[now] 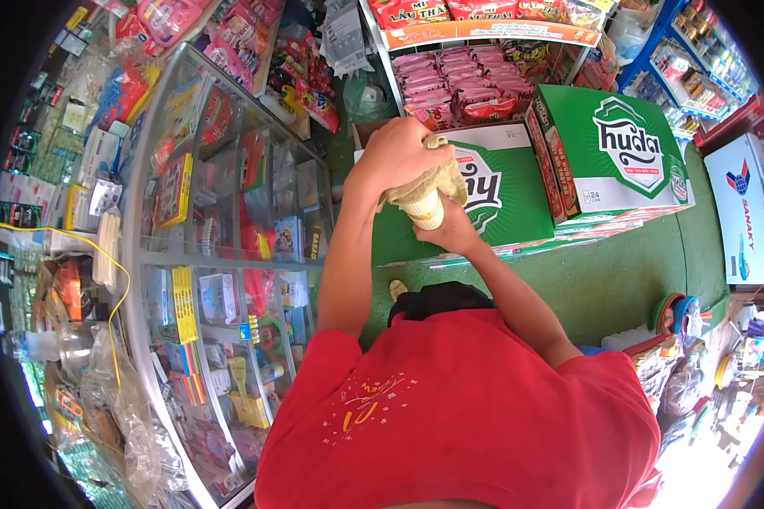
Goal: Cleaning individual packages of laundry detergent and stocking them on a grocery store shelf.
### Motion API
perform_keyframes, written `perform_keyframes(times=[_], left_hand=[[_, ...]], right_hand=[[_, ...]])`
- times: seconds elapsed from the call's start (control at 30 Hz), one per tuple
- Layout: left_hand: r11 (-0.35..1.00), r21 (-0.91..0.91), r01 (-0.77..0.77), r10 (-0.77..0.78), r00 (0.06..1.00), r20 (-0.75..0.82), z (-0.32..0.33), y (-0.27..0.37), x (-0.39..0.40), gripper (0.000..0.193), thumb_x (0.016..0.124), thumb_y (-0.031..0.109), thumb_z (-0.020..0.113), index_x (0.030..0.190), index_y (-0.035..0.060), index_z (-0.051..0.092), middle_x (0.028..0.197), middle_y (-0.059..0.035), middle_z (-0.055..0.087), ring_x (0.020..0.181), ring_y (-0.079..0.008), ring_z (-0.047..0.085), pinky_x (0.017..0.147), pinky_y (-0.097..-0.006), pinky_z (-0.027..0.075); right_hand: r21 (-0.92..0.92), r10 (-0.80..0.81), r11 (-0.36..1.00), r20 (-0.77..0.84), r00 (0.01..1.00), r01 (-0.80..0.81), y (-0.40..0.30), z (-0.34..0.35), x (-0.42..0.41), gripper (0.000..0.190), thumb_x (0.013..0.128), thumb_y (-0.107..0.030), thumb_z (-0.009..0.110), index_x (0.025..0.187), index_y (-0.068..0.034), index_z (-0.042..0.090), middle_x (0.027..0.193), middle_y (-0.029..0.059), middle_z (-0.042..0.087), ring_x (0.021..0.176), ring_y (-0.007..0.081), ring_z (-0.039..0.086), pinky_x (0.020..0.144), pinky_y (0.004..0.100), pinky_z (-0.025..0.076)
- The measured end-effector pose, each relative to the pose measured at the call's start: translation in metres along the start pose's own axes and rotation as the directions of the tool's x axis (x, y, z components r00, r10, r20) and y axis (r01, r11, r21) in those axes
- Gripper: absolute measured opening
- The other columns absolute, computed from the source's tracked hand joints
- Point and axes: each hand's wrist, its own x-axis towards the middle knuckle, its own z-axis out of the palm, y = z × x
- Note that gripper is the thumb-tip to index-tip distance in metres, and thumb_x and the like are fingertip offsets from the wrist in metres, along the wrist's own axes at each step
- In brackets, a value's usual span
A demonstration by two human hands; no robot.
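My left hand (398, 153) grips an olive-green cloth (451, 179), which is draped over the far end of a cream-coloured, ridged cylindrical container (426, 215). My right hand (455, 229) is closed around the container from its right side. Its exact kind and the covered end cannot be made out. Both hands are above a green-and-white Huda carton (516, 210), partly hiding its printed top. To the right stands another Huda carton (630, 153), a little higher.
A glass display cabinet (229, 254) with stationery and boxes lines my left. Beyond the cartons is a rack of pink snack packets (452, 76). A white Sanaky box (738, 210) stands far right on the green floor (624, 267). Blue shelving (652, 48) holds small goods.
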Motion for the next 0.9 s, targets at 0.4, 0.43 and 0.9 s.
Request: perform_keyframes(times=[0.4,0.43,0.9], left_hand=[[-0.159,-0.987,0.025,-0.200,0.978,0.057,0.083,-0.037,-0.004,0.046,0.092,0.047,0.061,0.112,0.0053,0.063,0.100,-0.0077,0.069,0.087,-0.0180,0.067,0.076,-0.0320,0.056],[-0.156,-0.988,0.001,-0.182,0.983,0.030,0.088,-0.041,-0.004,0.045,0.092,0.046,0.062,0.111,0.0046,0.062,0.098,-0.0070,0.068,0.085,-0.0170,0.067,0.075,-0.0317,0.056],[0.110,-0.994,-0.021,0.204,0.979,0.002,0.085,-0.082,0.019,0.069,0.062,0.017,0.087,0.121,0.0008,0.056,0.103,-0.0047,0.066,0.093,-0.0173,0.064,0.085,-0.0332,0.052]], right_hand=[[0.255,0.112,0.955,0.161,0.980,-0.151,0.011,-0.017,-0.001,0.042,0.061,-0.003,0.078,0.101,-0.002,0.064,0.089,0.0069,0.068,0.085,0.0188,0.065,0.079,0.0328,0.052],[0.333,0.138,0.921,0.201,0.970,-0.200,0.012,-0.020,-0.004,0.041,0.061,-0.002,0.077,0.100,-0.003,0.064,0.088,0.0056,0.067,0.083,0.0180,0.065,0.078,0.0325,0.052],[0.656,0.108,0.692,0.318,0.942,-0.301,0.009,-0.031,0.006,0.034,0.067,-0.012,0.070,0.096,0.003,0.060,0.074,0.0131,0.065,0.064,0.0230,0.065,0.059,0.0349,0.054]])
